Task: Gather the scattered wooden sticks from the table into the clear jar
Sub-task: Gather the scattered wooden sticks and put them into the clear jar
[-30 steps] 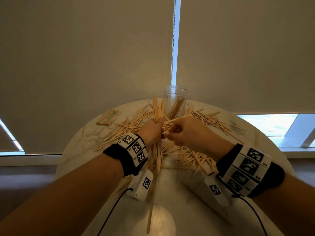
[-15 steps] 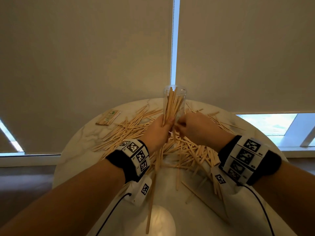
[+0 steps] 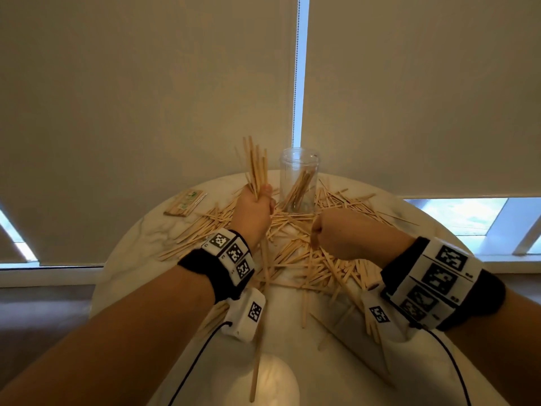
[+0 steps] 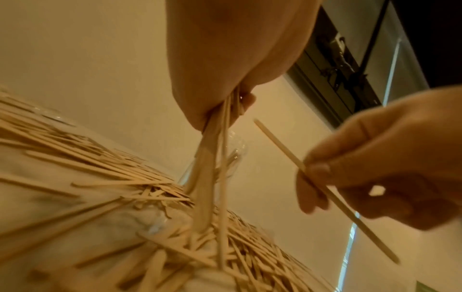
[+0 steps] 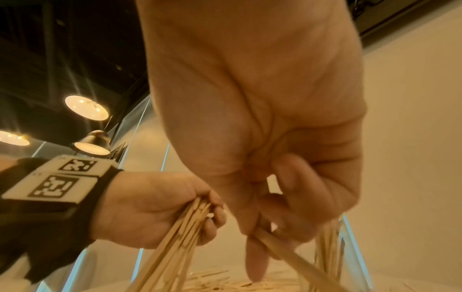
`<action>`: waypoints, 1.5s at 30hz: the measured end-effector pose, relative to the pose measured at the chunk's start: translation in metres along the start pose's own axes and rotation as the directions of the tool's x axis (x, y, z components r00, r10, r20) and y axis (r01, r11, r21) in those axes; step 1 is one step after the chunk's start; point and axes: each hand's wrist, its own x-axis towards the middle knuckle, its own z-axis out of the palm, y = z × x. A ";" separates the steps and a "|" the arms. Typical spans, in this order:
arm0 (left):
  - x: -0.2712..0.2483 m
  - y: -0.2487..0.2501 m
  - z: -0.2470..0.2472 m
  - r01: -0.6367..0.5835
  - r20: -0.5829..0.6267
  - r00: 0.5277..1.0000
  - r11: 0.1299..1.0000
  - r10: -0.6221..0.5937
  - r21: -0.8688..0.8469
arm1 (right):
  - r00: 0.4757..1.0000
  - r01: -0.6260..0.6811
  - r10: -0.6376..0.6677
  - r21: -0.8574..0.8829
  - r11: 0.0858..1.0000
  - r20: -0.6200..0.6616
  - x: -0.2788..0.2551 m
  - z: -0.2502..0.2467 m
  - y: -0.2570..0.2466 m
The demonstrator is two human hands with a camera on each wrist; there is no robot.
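No readable words or numbers anywhere here. The wristbands (image 3: 231,253) carry only black-and-white square code markers, and the small packet (image 3: 186,202) at the far left of the table (image 3: 131,253) shows green print too small to read.

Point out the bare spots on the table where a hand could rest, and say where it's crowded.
Bare marble shows at the table's left edge, between the packet and the left hand, and at the near edge around the glare, crossed by one long stick. The middle is crowded: loose sticks ring the jar and spread under the right hand.
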 end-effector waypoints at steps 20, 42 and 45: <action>-0.047 0.026 0.029 0.130 0.294 0.951 0.985 -0.092 -0.114 | 0.879 0.255 0.109 0.650 0.716 -0.464 0.010 -0.029 -0.008; -0.020 0.025 0.017 0.017 0.142 0.990 0.989 0.004 -0.148 | 0.931 0.249 0.003 0.639 0.728 -0.366 0.004 -0.023 0.005; -0.006 0.028 0.010 0.023 0.037 0.999 0.945 -0.012 -0.328 | 0.994 0.099 -0.100 0.663 0.742 -0.036 -0.001 0.004 0.001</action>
